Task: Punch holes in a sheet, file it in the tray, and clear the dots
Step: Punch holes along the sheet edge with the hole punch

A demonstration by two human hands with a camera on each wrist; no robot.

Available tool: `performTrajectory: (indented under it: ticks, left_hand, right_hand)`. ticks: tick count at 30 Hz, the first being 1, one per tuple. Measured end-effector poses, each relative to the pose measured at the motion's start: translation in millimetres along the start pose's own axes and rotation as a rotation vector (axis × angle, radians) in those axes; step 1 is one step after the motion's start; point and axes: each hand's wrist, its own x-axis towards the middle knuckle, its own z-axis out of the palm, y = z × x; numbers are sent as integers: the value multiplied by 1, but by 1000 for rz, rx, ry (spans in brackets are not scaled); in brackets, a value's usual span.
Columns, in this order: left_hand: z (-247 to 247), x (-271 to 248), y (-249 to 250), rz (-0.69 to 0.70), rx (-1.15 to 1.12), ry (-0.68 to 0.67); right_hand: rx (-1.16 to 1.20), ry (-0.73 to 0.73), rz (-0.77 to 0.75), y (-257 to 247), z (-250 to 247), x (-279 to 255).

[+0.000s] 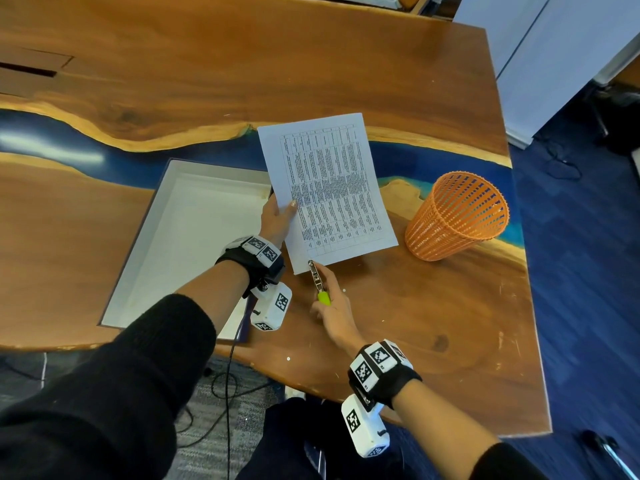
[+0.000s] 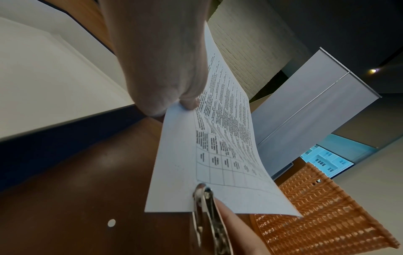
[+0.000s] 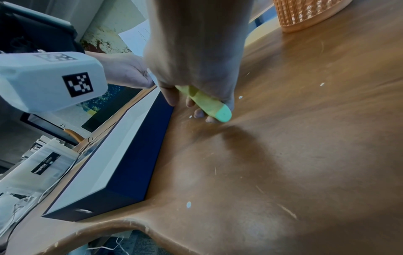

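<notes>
My left hand (image 1: pixel 277 216) pinches the left edge of a printed sheet (image 1: pixel 329 188) and holds it lifted above the table, thumb on top (image 2: pixel 189 103). My right hand (image 1: pixel 332 306) grips a metal hole punch (image 1: pixel 316 273) with green handles (image 3: pixel 209 103). The punch's head (image 2: pixel 201 189) sits over the sheet's near edge, close to its near-left corner. A white tray (image 1: pixel 152 237) with dark blue outer walls lies to the left, under my left wrist. Small white paper dots (image 1: pixel 344 290) (image 2: pixel 111 223) (image 3: pixel 188 204) lie on the wood near my right hand.
An orange mesh bin (image 1: pixel 457 216) stands upright on the table to the right of the sheet. The wooden table (image 1: pixel 433 323) has a blue resin band across it and a curved near edge. Cables hang below the table edge by my lap.
</notes>
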Motion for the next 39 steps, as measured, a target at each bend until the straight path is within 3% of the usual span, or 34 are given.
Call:
performTrajectory:
  ticks: [15,21,26,39]
  left_hand:
    - [-8,2,3,2,24,8]
    - [-14,3,2,25,82,-17]
    - [-17,3,4,37,79,-33]
    - [-25,6,8,9,77,-41]
  right_hand:
    - [-35,37,-8,-1,0,3]
    - [-38,133,54,5,-6,9]
    - [-109,133,156,10,-16,15]
    - [7,105,209,8,-26,16]
